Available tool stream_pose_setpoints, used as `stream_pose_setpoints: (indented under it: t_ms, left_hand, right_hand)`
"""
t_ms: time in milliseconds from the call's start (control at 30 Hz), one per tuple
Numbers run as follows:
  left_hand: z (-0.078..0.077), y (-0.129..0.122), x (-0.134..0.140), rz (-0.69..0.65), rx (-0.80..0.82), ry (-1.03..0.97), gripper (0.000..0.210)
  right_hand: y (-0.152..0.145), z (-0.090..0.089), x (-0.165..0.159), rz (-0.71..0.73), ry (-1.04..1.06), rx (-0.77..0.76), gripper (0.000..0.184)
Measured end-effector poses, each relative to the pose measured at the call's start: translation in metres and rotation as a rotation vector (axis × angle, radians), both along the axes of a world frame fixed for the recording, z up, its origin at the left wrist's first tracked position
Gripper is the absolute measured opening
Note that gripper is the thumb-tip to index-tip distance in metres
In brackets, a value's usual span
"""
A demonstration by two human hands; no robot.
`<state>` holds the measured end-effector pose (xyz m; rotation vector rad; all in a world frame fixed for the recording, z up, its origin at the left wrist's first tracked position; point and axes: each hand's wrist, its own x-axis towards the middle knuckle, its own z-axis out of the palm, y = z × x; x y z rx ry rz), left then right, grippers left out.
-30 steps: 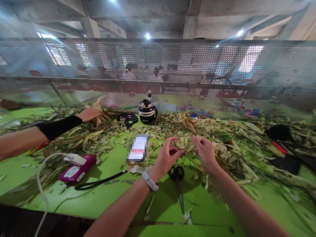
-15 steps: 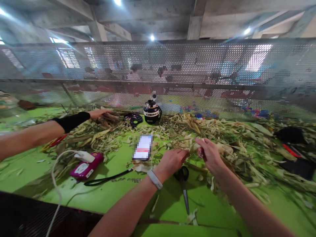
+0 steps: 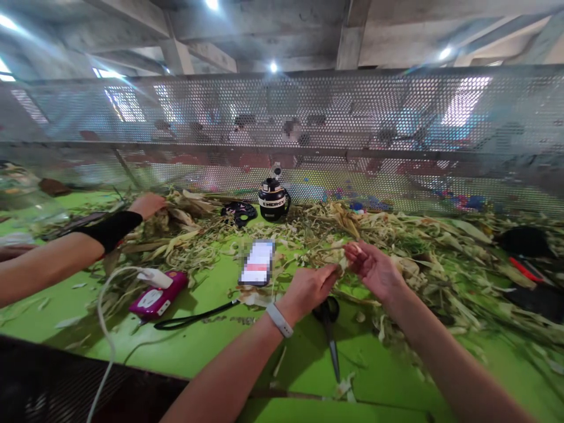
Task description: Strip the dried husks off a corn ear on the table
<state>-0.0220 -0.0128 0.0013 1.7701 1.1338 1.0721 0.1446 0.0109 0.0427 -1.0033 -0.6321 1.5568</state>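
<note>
My left hand (image 3: 308, 289), with a pale band on its wrist, is closed in a pinch on pale dry husk strips (image 3: 326, 257). Close on its right, my right hand (image 3: 374, 271) has its fingers curled at the same strips, palm turned partly up; its fingertips seem to touch the husk. Below my left hand lies a pair of black-handled scissors (image 3: 332, 338), blades toward me. A phone (image 3: 258, 262) with a lit screen rests left of my hands.
A co-worker's hand (image 3: 147, 205) reaches into husks (image 3: 189, 205) at the left. A black jug (image 3: 272, 202) stands before the perforated metal screen (image 3: 343, 111). A purple power bank (image 3: 161, 296) with a white plug and cable lies left, beside a black strap (image 3: 194, 317).
My right hand has turned its palm more upward, its fingers shifting slightly left. My left hand stays nearly in place. The co-worker's hand has moved left.
</note>
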Motion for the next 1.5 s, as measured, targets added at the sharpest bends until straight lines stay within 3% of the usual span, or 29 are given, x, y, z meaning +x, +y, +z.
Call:
stream_pose_setpoints:
  t_ms: [100,300,567,767,1067,1267,1500]
  left_hand:
    - [0.001,0.001,0.000,0.005,0.189,0.146,0.026]
    - [0.004,0.004,0.000,-0.014,0.346,0.171,0.024]
    - [0.004,0.001,0.000,-0.173,0.202,0.156,0.009]
    - [0.004,0.004,-0.002,-0.049,0.219,0.193,0.029]
    - [0.012,0.009,-0.013,-0.228,0.160,0.154,0.030]
    - [0.023,0.013,-0.024,-0.313,0.043,0.108,0.033]
    - [0.023,0.019,-0.029,-0.155,0.077,0.113,0.027]
  right_hand:
    - [0.000,-0.001,0.003,0.039,-0.115,0.125,0.018]
    - [0.005,-0.008,0.006,-0.116,-0.289,0.237,0.037]
    - [0.006,-0.014,0.002,-0.173,-0.373,0.283,0.037]
    - [0.005,-0.011,0.003,-0.224,-0.417,0.362,0.034]
    - [0.015,-0.008,0.021,-0.367,-0.357,0.310,0.031]
    - [0.017,-0.003,0.025,-0.401,-0.338,0.356,0.030]
    - [0.013,0.004,0.026,-0.418,-0.308,0.412,0.026]
